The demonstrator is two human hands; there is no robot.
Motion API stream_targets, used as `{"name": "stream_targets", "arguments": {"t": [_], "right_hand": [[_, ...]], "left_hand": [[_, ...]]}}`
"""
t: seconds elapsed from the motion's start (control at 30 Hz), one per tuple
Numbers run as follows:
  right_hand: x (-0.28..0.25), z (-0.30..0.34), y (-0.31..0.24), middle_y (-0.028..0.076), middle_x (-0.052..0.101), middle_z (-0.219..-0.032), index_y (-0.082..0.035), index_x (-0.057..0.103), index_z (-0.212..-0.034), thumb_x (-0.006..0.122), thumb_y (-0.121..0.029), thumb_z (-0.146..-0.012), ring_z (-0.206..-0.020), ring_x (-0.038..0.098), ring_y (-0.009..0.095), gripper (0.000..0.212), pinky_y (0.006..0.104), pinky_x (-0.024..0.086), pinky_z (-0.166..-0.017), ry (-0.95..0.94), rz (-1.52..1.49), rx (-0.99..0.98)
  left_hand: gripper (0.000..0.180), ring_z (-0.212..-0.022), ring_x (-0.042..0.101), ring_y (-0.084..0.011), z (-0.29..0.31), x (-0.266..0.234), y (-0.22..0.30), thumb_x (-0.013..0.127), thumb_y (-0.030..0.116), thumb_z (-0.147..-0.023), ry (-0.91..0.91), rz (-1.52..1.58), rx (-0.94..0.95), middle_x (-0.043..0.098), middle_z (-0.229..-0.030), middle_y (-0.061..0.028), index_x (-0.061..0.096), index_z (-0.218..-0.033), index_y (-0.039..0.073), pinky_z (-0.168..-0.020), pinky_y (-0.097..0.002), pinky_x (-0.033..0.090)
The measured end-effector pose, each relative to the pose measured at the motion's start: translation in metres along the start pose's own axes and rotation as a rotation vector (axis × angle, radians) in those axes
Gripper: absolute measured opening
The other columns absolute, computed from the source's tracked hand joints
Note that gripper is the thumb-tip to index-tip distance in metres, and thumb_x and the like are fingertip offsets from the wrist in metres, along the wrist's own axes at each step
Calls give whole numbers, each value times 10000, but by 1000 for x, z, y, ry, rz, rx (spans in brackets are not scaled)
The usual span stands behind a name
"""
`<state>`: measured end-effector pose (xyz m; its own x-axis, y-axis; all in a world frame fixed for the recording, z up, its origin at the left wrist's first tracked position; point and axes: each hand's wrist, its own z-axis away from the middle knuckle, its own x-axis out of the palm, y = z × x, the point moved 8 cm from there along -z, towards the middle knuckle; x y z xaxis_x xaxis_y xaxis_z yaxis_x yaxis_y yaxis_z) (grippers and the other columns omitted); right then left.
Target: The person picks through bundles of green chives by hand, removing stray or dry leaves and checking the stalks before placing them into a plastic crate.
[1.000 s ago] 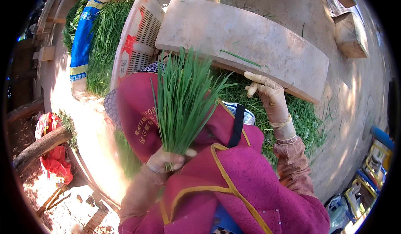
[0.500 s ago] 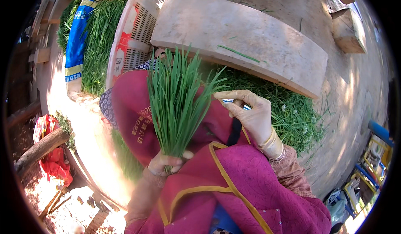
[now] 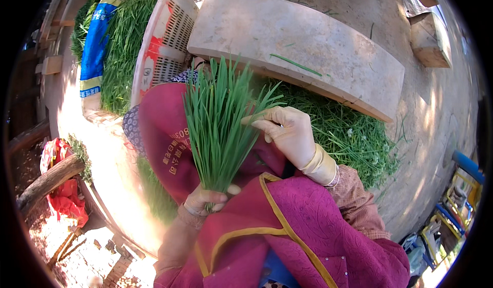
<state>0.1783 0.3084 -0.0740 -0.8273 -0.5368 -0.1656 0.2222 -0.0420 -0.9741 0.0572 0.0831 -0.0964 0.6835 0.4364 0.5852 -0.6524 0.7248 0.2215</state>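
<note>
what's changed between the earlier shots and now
The right hand has moved left, from near the pale slab to the right edge of the green bunch; whether it grips any blades is unclear. The left hand still holds the bunch's base, and the slab and plastic crate stayed put.

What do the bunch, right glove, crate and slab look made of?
Bunch: fresh leaves, smooth; long, narrow green blades.
Right glove: probably latex or similar rubber, faint sheen; thin, with a wrinkled cuff.
Crate: likely moulded plastic; regular slots through its pale wall.
Slab: matte and stained; could be stone, concrete or wood, can't tell.
</note>
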Motion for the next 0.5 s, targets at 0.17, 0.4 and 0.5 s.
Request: {"name": "stream_targets", "arguments": {"t": [0.17, 0.4, 0.5], "right_hand": [[-38, -2, -18, 98, 699, -728, -58, 726, -781, 710, -134, -826, -515, 587, 123, 90, 274, 452, -495, 161, 426, -412], [-51, 13, 34, 51, 699, -712, 3, 732, -838, 762, -235, -810, -605, 574, 54, 241, 234, 473, -551, -180, -14, 552], [-23, 20, 25, 14, 679, -717, -8, 742, -969, 748, -223, -831, -635, 577, 40, 255, 233, 494, -586, -210, -162, 456]], "left_hand": [[401, -470, 435, -69, 1, -8, -6, 745, 129, -694, 1, -23, -11, 570, -662, -46, 670, -1031, -74, -406, -196, 299], [379, -485, 446, -71, 1, -13, -9, 730, 106, -689, 4, 17, 5, 604, -698, -55, 666, -1018, -71, -427, -200, 330], [392, -494, 451, -73, 2, -15, -9, 731, 105, -678, 37, 17, -8, 637, -741, -71, 663, -1026, -63, -435, -202, 338]]}}
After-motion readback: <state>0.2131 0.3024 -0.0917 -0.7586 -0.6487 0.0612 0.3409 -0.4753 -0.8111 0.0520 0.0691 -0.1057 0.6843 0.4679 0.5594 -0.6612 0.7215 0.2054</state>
